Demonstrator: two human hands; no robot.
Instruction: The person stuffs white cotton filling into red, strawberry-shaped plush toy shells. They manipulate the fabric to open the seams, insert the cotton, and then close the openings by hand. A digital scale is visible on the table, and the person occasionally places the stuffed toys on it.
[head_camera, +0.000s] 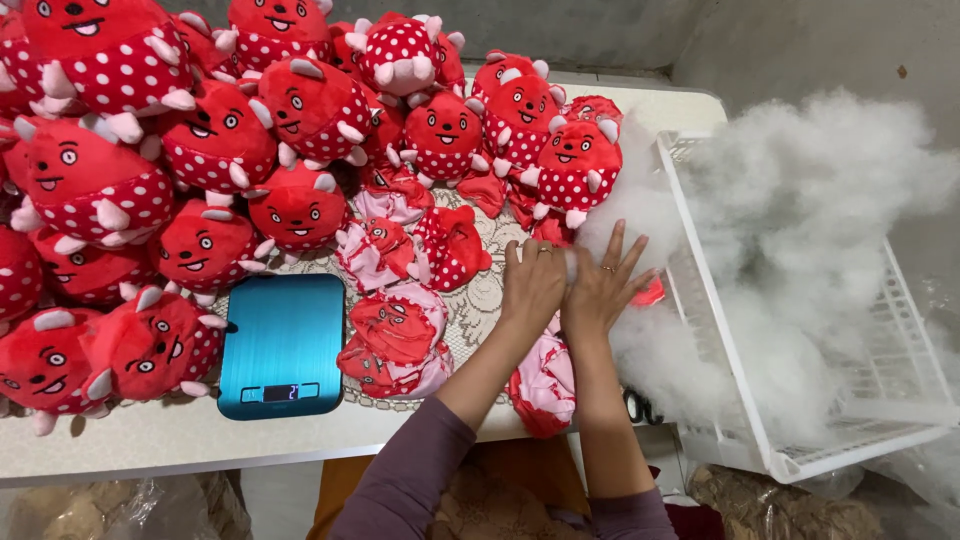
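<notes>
1. The white stuffing (800, 230) is the biggest thing here — a loose cloud heaped in and over the white plastic crate (850, 440), spilling off the crate's left wall onto the table (150, 440).
2. The heap of stuffed red spotted toys (200, 130) lies well left of the crate, covering the far part of the table.
3. The teal kitchen scale (282, 345) sits left of the crate, well apart from it, at the near edge of the toy heap.
4. Flat, unfilled toy skins (400, 340) lie between the scale and the crate.
5. My right hand (608, 285) is just beside the crate's left wall, fingers spread open, pressing into the spilled stuffing.
6. My left hand (533, 282) touches my right on the side away from the crate, fingers together and bent down — whether they grip anything, I cannot tell.
7. A small tuft of stuffing (570, 262) shows between my two hands.
</notes>
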